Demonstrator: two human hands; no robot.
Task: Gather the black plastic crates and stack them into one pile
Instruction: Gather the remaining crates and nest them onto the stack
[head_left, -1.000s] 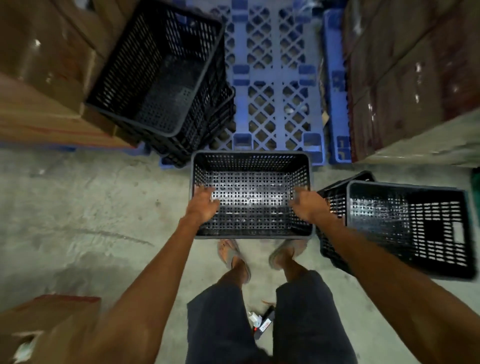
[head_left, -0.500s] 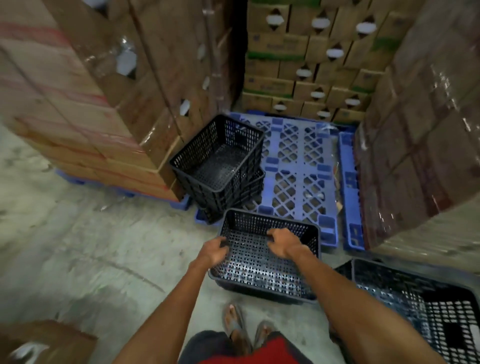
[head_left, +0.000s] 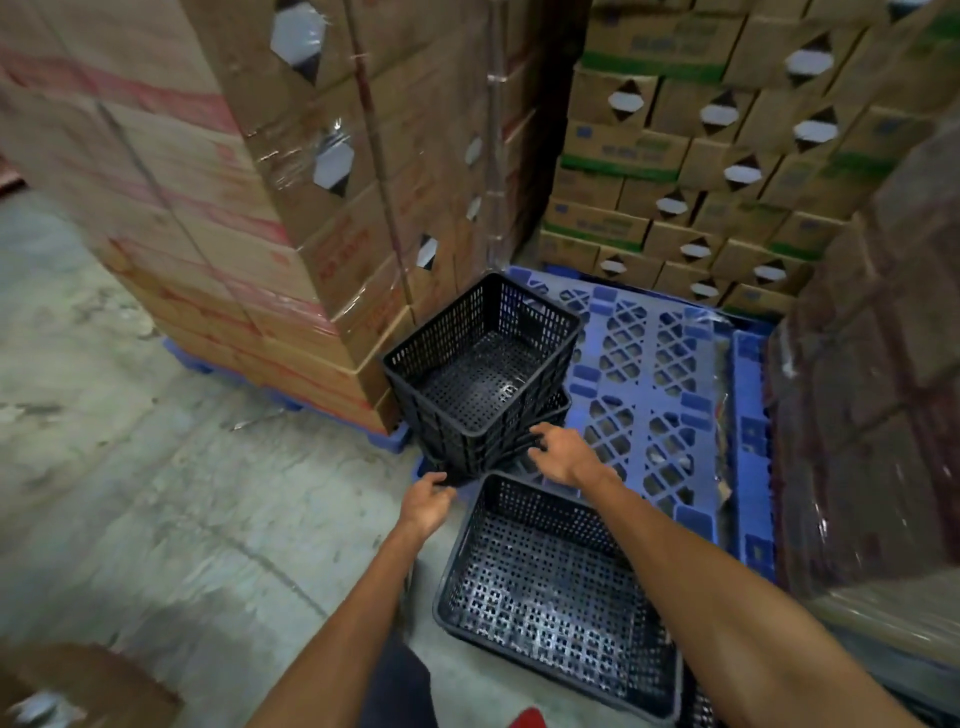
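On the corner of the blue pallet (head_left: 670, 374), against the wall of cartons (head_left: 249, 218), a pile (head_left: 483, 379) of nested black crates is standing; two rims at least can be counted in it, perhaps more. A single crate (head_left: 550, 587) lies on the floor just in front, touching or nearly touching the pile. The pile's lower near edge is gripped by the left hand (head_left: 426, 506), fingers curled under it; the right hand (head_left: 563, 454) is laid on the near rim, and whether it is clenched cannot be told. The crates are judged light, stiff and perforated, not fragile, best taken at opposite rims or through the side slots.
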